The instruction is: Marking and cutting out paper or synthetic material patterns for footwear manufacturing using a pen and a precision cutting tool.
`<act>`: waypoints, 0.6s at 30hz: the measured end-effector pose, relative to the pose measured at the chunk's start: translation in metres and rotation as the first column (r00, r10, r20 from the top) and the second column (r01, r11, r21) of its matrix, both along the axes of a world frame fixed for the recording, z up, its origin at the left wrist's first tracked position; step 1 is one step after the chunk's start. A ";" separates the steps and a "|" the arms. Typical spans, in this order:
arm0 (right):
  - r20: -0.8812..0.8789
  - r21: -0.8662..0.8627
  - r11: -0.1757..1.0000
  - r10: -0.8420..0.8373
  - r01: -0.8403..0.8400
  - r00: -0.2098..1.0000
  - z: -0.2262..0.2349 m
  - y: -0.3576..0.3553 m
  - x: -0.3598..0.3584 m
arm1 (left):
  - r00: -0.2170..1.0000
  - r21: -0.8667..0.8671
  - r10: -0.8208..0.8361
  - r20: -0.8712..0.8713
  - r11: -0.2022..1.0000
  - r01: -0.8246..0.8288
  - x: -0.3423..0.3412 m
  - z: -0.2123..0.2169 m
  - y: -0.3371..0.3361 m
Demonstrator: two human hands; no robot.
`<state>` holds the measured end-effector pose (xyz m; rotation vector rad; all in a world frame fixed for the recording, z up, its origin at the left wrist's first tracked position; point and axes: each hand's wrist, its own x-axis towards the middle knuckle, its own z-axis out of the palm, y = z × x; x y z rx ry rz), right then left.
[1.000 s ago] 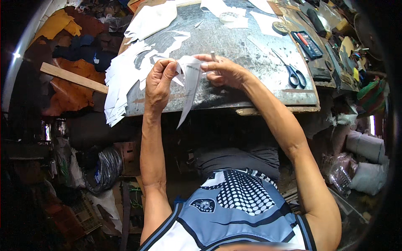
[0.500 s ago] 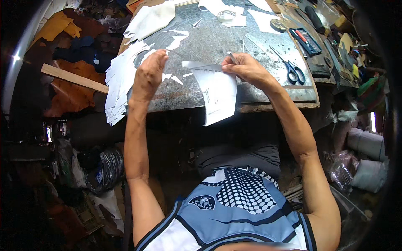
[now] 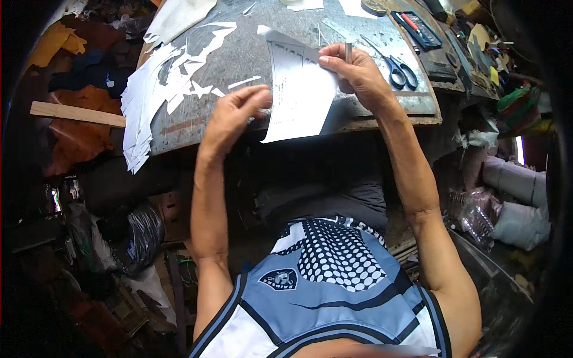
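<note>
Nearest, a blue, black and white sleeveless jersey (image 3: pixel 346 304) covers the person's torso, with dark trousers (image 3: pixel 325 194) just beyond it. Further out, over the near part of the worktable (image 3: pixel 248 56), the left hand (image 3: pixel 236 116) has its fingers loosely bent, with nothing visible in its grasp; it is just beside the left edge of a white paper piece (image 3: pixel 301 89), and whether a fingertip touches it I cannot tell. The right hand (image 3: pixel 361 71) pinches that piece at its right side, and a slim metal tool (image 3: pixel 348 52) stands up from the same grip. The paper is held up between the hands, printed lines on its face. To the left, a heap of white sheets (image 3: pixel 140 107) overhangs the table's side, with narrow offcuts (image 3: pixel 203 56) right of it. To the right lie blue-handled scissors (image 3: pixel 403 74); farther off, a dark blue case (image 3: pixel 425 36).
</note>
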<state>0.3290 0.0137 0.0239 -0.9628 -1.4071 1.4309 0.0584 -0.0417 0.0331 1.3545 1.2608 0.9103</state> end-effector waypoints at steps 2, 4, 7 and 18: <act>-0.001 0.004 1.000 0.007 -0.007 1.000 0.003 -0.005 -0.003 | 0.995 -0.042 0.022 0.096 0.999 -0.018 0.018 0.000 -0.014; 0.030 0.058 0.998 -0.024 0.022 0.999 0.004 -0.009 -0.005 | 0.981 -0.080 0.040 0.191 0.996 -0.025 0.023 0.000 -0.018; 0.064 0.077 0.997 -0.022 0.017 0.998 0.006 -0.011 -0.006 | 0.969 -0.077 0.030 0.247 0.997 -0.011 0.024 -0.003 -0.012; 0.204 0.218 0.975 -0.090 0.044 0.975 0.007 0.046 0.001 | 0.921 -0.061 0.051 0.386 0.998 -0.030 0.021 -0.015 0.057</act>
